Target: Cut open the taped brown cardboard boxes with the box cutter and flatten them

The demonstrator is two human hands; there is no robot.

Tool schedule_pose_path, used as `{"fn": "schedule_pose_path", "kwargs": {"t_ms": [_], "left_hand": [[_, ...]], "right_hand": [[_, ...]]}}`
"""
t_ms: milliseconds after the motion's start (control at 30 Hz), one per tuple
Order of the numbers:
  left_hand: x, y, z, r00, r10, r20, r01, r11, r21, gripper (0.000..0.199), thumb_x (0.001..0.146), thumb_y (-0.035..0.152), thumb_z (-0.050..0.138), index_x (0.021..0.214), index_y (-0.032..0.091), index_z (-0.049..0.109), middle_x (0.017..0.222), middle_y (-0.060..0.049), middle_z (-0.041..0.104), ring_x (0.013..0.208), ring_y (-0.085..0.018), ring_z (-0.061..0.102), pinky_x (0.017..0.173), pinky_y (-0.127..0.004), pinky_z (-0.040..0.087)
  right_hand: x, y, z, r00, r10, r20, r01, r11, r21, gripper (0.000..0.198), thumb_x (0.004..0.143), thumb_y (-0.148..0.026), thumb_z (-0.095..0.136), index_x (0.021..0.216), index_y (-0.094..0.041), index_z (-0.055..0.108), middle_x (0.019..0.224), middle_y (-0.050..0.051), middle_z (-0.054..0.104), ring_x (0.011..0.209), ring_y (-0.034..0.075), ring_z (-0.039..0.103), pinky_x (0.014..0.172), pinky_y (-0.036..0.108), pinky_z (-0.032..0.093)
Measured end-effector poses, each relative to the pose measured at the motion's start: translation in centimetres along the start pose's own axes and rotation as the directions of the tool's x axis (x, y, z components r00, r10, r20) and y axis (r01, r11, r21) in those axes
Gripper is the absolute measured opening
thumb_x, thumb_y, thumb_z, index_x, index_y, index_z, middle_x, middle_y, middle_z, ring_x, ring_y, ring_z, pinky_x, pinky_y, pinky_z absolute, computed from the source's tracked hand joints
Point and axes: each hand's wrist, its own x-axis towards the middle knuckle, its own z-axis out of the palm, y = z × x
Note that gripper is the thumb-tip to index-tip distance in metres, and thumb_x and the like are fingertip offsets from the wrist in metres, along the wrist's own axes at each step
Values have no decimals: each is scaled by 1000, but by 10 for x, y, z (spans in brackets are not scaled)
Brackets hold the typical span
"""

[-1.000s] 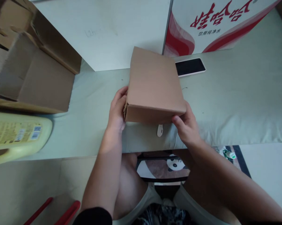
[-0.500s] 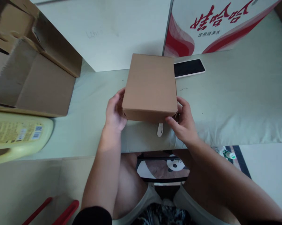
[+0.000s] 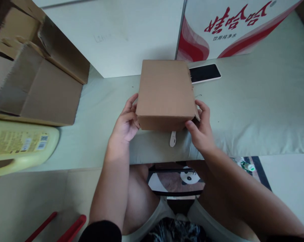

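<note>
A brown cardboard box (image 3: 165, 89) is between my two hands on the pale green cloth surface. Along its left side, my left hand (image 3: 126, 122) presses curled fingers against the lower corner. My right hand (image 3: 201, 126) grips the near right corner, with the thumb on the front edge and the fingers at a side flap that stands slightly out. What is inside the box is hidden. Just in front of it a small white object (image 3: 172, 139) with a rounded end and a dark slot lies partly covered.
A phone (image 3: 205, 73) lies behind the box to the right. A white carton with red lettering (image 3: 232, 30) and a white panel (image 3: 116, 40) stand at the back. Open cardboard boxes (image 3: 51, 90) and a yellow jug (image 3: 23, 144) are at left. Red handles (image 3: 72, 228) show below.
The box has shifted slightly right and turned a little, and its right side flap now sticks out more. My right hand has moved right with it; my left fingers have loosened somewhat.
</note>
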Motion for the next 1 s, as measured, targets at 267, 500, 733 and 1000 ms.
{"fn": "schedule_pose_path", "kwargs": {"t_ms": [267, 500, 733, 1000], "left_hand": [[-12, 4, 8, 982, -1, 186, -6, 999, 33, 75, 68, 33, 89, 137, 41, 62, 149, -4, 62, 113, -24, 72, 71, -26, 62], [1, -9, 11, 975, 215, -64, -205, 969, 139, 57, 72, 65, 86, 112, 27, 73, 108, -5, 76, 76, -15, 71, 55, -22, 58], [2, -18, 13, 838, 525, -146, -363, 737, 570, 62, 89, 77, 61, 63, 20, 57, 55, 1, 48, 50, -11, 52, 47, -22, 48], [7, -12, 15, 958, 182, -220, -167, 982, 85, 41, 80, 61, 78, 92, 25, 62, 82, -2, 62, 68, -14, 62, 62, -25, 57]], "right_hand": [[5, 0, -3, 997, 82, -12, -79, 983, 166, 73, 92, -70, 58, 151, -39, 27, 147, 10, 54, 134, 35, 58, 116, 63, 48], [7, 2, -1, 989, 143, -23, -136, 971, 199, 66, 96, -60, 58, 150, -38, 27, 146, 9, 57, 137, 33, 58, 117, 62, 47], [9, 0, -1, 989, 145, -6, -141, 972, 187, 62, 96, -56, 61, 145, -38, 28, 138, 8, 64, 129, 31, 65, 114, 61, 51], [8, 6, 1, 992, 95, 89, -111, 972, 208, 68, 92, -44, 66, 148, -37, 30, 122, 6, 68, 116, 29, 69, 100, 56, 61]]}}
